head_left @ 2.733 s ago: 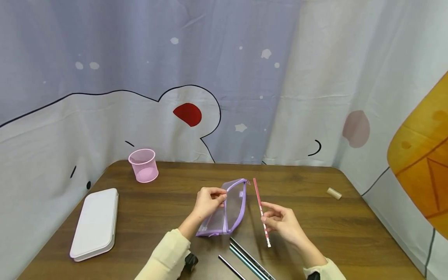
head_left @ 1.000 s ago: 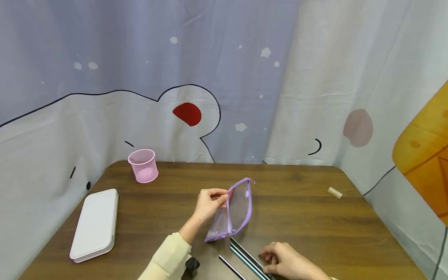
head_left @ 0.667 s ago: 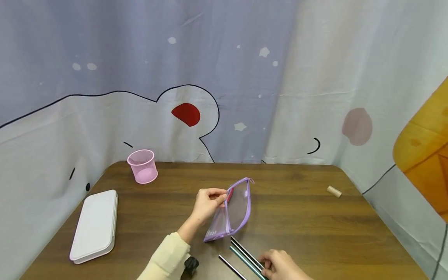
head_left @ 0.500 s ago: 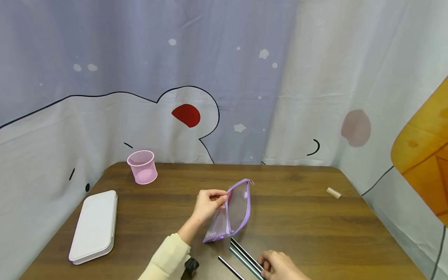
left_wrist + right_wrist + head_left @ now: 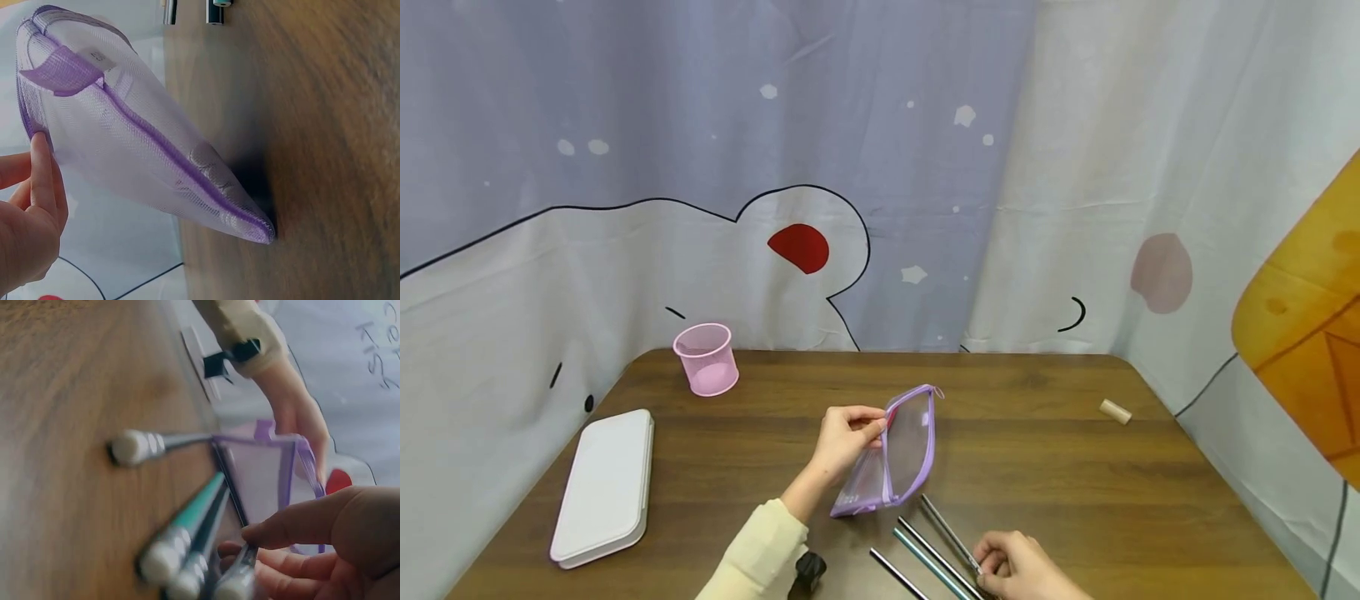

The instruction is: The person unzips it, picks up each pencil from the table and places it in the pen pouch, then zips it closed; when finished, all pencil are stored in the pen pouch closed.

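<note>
My left hand (image 5: 844, 437) pinches the rim of a purple-edged mesh zip pouch (image 5: 910, 450), tilted with its mouth spread toward the right; the left wrist view shows the pouch (image 5: 125, 150) from its outer side. A bit of red pencil (image 5: 891, 418) shows inside, beside my fingers. Near the front, my right hand (image 5: 1017, 567) pinches a dark pencil (image 5: 943, 525) close to its eraser end, its far tip angled toward the pouch. Next to it lie a teal pencil (image 5: 197, 509) and a black pencil (image 5: 930, 547). Another black pencil (image 5: 895, 571) lies apart, further left.
On the wooden table (image 5: 1037, 467), a white case (image 5: 604, 487) lies at the left and a pink mesh cup (image 5: 707, 362) stands at the back left. A small beige cylinder (image 5: 1116, 411) lies at the right. A printed curtain (image 5: 925, 167) hangs behind.
The red pencil, earlier in my right hand, is now in the pouch. My right hand came down to the other pencils, gripped a dark one and drew it rightward from the group.
</note>
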`<state>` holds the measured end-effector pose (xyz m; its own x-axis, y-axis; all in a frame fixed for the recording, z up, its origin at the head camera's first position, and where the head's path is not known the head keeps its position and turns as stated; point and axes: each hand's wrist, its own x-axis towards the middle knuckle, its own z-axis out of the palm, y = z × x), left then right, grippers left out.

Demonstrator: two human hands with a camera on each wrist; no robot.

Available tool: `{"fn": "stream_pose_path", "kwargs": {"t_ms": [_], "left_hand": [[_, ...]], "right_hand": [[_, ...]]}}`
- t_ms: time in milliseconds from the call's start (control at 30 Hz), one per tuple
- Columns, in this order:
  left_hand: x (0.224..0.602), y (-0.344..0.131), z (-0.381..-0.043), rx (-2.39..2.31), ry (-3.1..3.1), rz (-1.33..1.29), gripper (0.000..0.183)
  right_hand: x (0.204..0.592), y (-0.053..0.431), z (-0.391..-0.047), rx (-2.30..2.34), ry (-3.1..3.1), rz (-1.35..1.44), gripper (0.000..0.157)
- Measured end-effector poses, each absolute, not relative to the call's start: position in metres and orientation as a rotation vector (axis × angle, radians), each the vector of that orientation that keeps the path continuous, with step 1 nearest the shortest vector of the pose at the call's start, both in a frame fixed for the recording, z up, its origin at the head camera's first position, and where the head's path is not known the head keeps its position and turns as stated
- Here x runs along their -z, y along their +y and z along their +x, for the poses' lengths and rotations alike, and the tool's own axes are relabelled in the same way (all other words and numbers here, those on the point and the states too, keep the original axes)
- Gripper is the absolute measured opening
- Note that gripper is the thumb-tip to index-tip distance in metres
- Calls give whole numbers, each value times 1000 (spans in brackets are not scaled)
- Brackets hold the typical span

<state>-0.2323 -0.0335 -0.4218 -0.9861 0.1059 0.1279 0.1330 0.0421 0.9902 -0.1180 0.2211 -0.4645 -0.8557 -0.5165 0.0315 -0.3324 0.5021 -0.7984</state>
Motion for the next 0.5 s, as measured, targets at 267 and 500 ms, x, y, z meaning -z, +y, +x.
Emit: {"fn": "stream_pose_path", "kwargs": {"t_ms": [267,500], "left_hand": [[421,-35,-233,2132,-2254,-264,21],[422,-35,-233,2115,-2263,-273,20]], "right_hand": [[454,237,-122,1608,2402,-493,43],[443,233,-138,1772,2515,-217,49]]}}
